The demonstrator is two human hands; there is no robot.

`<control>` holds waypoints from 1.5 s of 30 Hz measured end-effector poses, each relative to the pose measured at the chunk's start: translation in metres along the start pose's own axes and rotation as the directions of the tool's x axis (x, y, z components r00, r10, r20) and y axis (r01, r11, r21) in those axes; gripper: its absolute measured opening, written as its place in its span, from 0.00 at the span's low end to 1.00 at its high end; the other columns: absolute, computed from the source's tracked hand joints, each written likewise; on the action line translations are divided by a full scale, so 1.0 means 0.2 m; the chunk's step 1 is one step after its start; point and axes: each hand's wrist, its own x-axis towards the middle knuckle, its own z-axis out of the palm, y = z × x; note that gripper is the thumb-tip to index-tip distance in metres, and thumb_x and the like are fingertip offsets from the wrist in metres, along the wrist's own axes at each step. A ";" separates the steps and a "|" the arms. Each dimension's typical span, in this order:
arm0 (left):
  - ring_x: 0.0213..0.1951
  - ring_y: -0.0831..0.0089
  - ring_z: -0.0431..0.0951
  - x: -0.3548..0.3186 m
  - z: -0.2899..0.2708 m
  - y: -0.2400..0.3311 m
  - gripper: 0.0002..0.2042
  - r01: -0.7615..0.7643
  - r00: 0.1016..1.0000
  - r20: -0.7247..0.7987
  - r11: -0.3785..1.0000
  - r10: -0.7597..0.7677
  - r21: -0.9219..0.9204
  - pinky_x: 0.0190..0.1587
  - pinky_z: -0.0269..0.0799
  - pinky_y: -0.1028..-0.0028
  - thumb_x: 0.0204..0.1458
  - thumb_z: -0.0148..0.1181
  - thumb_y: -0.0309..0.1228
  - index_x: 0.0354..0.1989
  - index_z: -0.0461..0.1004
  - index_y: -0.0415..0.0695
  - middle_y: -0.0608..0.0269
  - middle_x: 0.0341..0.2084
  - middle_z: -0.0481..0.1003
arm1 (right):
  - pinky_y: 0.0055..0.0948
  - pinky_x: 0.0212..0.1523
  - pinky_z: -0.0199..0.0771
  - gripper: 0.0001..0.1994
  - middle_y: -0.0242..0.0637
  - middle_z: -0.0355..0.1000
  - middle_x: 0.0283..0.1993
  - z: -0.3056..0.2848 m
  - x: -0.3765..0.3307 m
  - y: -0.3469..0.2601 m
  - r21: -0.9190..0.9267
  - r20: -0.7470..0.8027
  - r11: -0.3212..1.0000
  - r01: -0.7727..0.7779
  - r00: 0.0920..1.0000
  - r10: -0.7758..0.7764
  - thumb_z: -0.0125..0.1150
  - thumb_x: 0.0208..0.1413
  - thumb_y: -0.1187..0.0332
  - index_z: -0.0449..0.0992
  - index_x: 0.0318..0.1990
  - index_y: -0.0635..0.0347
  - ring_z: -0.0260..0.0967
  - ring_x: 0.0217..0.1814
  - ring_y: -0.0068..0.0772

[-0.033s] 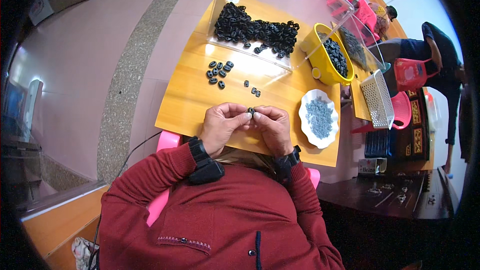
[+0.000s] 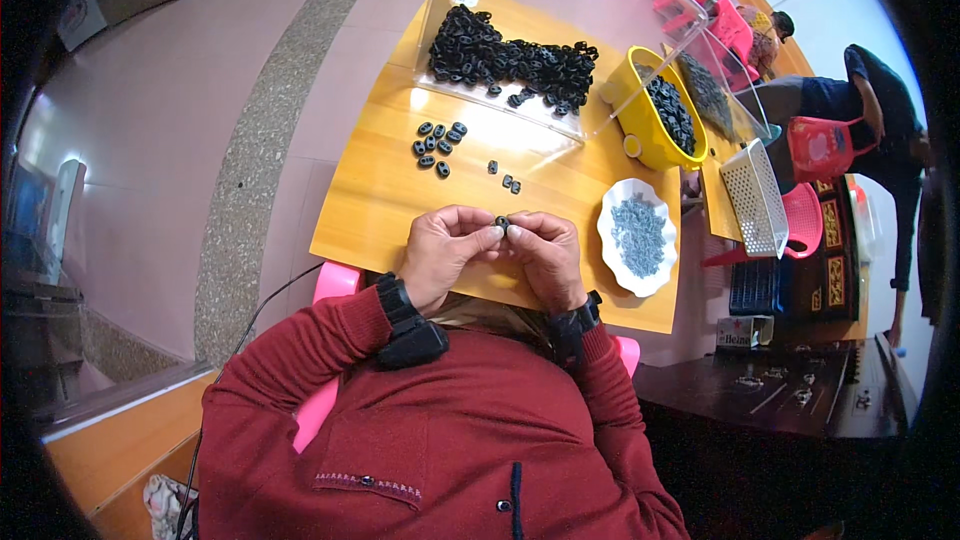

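Observation:
Over the table's near side, my left hand (image 2: 440,252) and my right hand (image 2: 549,252) meet, thumbs and fingers pinching one small black plastic piece (image 2: 502,223) between them. The fingertips cover most of it. Beyond my left hand lies a cluster of black oval pieces with holes (image 2: 438,148). A few smaller dark rectangular parts (image 2: 509,182) rest on the wood just past my fingers. To the right of my right hand, a white scalloped dish (image 2: 608,230) holds many small grey translucent bits.
A clear plastic bin (image 2: 425,55) with a heap of black pieces stands at the table's far side. Beside it is a yellow tub (image 2: 627,100) of dark parts. A white perforated basket (image 2: 752,200) sits farther right. One person (image 2: 880,105) stands there with a red bag.

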 end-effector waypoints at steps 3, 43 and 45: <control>0.30 0.78 0.77 0.00 0.00 0.00 0.08 0.023 1.000 0.020 1.000 -0.023 0.011 0.36 0.75 0.81 0.52 0.61 0.23 0.39 0.73 0.35 0.62 0.30 0.77 | 0.27 0.38 0.78 0.06 0.43 0.76 0.37 -0.01 -0.01 -0.01 0.030 0.040 1.000 -0.003 0.999 0.002 0.57 0.54 0.79 0.76 0.39 0.70 0.76 0.34 0.30; 0.28 0.79 0.74 0.00 0.02 0.02 0.08 0.043 0.996 0.073 0.992 -0.052 0.122 0.33 0.75 0.79 0.54 0.60 0.25 0.39 0.73 0.34 0.64 0.27 0.74 | 0.19 0.20 0.69 0.10 0.31 0.70 0.25 -0.68 0.31 -0.93 -0.758 -0.230 0.580 0.299 0.709 -0.666 0.59 0.54 0.72 0.76 0.41 0.72 0.66 0.19 0.19; 0.28 0.79 0.75 0.00 0.00 0.01 0.08 0.046 0.997 0.057 0.992 -0.053 0.120 0.33 0.75 0.79 0.54 0.60 0.25 0.39 0.73 0.34 0.63 0.27 0.74 | 0.19 0.21 0.71 0.12 0.31 0.71 0.25 -0.66 0.40 -1.00 -0.791 -0.266 0.570 0.220 0.717 -0.645 0.59 0.54 0.72 0.75 0.43 0.71 0.67 0.20 0.19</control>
